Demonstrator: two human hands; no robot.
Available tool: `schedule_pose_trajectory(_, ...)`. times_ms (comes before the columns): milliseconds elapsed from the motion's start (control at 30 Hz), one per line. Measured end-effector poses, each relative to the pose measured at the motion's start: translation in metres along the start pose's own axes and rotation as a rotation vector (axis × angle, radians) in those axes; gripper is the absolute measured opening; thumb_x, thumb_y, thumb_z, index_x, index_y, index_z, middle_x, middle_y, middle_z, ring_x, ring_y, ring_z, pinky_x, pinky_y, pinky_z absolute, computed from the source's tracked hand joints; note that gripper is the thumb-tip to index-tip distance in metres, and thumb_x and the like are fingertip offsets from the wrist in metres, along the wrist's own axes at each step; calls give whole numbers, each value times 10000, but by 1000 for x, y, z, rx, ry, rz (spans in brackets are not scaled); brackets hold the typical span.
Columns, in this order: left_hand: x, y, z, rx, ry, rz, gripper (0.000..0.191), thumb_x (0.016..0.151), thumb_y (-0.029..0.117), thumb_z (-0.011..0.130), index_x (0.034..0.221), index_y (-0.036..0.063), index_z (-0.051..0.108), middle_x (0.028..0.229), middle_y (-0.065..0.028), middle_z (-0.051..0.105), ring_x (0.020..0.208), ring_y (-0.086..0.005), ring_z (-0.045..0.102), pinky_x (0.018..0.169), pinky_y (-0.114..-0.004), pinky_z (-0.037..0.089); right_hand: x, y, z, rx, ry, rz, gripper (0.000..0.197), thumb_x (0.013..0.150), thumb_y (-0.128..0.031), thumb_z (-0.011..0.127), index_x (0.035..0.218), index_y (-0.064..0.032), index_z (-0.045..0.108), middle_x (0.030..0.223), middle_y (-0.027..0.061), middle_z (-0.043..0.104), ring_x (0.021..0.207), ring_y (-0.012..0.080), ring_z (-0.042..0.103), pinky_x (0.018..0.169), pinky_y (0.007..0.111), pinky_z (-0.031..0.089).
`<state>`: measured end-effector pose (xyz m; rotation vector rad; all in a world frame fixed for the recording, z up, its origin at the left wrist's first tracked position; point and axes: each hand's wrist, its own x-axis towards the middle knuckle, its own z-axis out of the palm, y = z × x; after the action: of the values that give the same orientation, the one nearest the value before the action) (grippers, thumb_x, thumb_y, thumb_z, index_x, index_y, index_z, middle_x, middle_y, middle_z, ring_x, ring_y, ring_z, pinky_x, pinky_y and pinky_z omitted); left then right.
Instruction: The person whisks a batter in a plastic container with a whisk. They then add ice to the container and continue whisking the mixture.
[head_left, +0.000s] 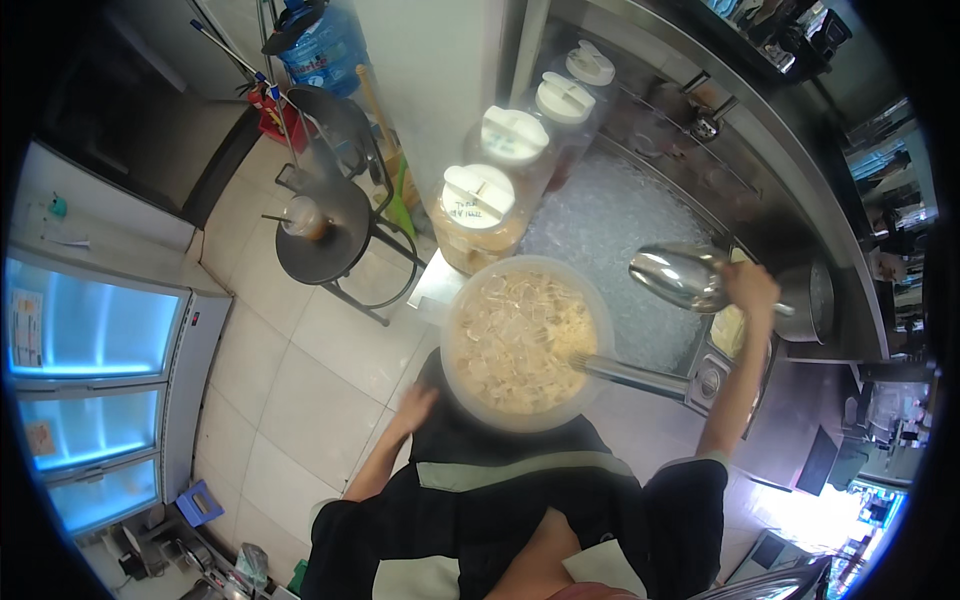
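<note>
My right hand (750, 289) grips the handle of a shiny metal ice scoop (679, 277), held over the right side of a bin of crushed ice (615, 210). Directly before me stands a large translucent plastic tub (454, 360). Ice cubes (506, 322) fill much of it, with a pale yellow grainy mass (574, 330) showing at the right. A metal utensil (637, 375) leans out over the tub's right rim, its wire-like end among the contents. Left of the tub, my left hand (416, 409) is blurred and hangs near my dark apron; its fingers are unclear.
Several lidded plastic jars (480, 199) line the ice bin's left side. A metal pot (814, 300) sits beyond my right hand. On the left, a black chair (322, 244) holds a plastic drink cup (306, 217). A glass-door refrigerator (97, 322) stands farther left.
</note>
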<state>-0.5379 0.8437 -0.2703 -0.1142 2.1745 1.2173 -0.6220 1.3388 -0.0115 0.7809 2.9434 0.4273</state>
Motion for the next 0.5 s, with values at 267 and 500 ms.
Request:
schedule_pose_trajectory(267,-71,147,-74,-416,-328,199,469,811,337,334,1118,-13,381,1157,-147,381,1123,-268,289,935,-320,187,-32,-99,289,568,-735,352,381,723,-359,430,604,-28,576,531,108,547,510,204,556,482,326,419)
schedule_pose_trajectory(500,-130,259,-103,-206,-831,1520,259,780,285,458,661,80,559,926,-73,516,1024,-304,414,867,-512,212,-11,-57,298,812,-359,139,537,775,-440,328,542,-4,539,454,120,497,458,224,522,468,345,392)
